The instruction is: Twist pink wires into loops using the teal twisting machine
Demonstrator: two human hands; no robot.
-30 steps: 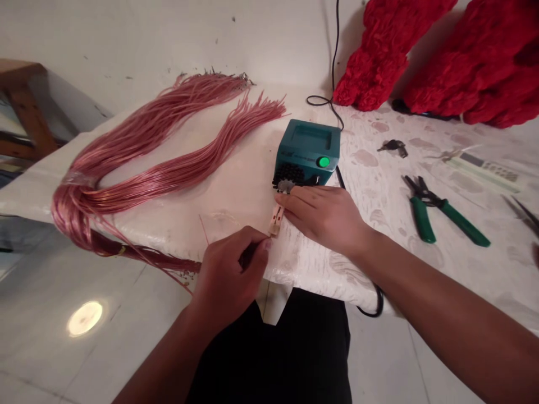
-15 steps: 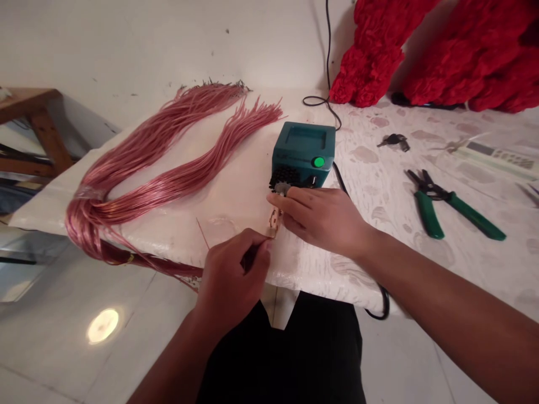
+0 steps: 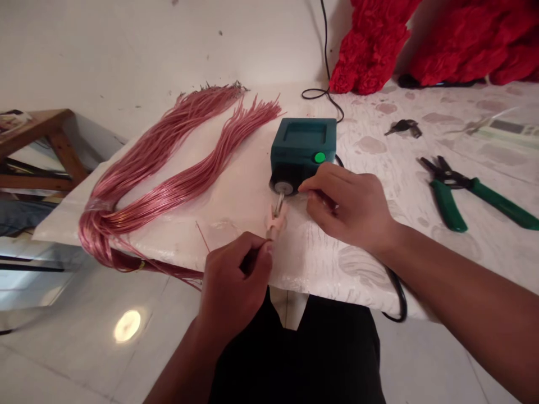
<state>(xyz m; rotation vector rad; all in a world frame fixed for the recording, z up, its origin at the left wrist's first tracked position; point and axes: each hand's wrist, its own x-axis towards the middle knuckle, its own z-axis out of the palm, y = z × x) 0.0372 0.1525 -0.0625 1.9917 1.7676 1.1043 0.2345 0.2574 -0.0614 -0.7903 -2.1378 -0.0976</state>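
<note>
A small teal motor box (image 3: 304,134) with a green button stands on the table. From the round black hub on its front a pale peg-like clip (image 3: 276,217) sticks out towards me, smeared as if spinning. My left hand (image 3: 238,278) is closed in a pinch on a thin pink wire (image 3: 202,235) at the clip's near end; a loose piece of this wire rises above the knuckles. My right hand (image 3: 347,202) has curled fingers against the box's front, beside the hub. They cover the small switch area, and whatever lies between the fingertips is hidden.
A large folded bundle of pink wires (image 3: 168,193) lies to the left, partly hanging over the table edge. Green-handled wire strippers (image 3: 458,182) and keys (image 3: 404,128) lie to the right. Red artificial flowers (image 3: 357,56) stand behind. A black cable (image 3: 325,45) runs up the wall.
My right hand has let go of the clip and moved right to the front of the box. The clip and hub have become blurred. My left hand keeps its pinch; the view has shifted slightly.
</note>
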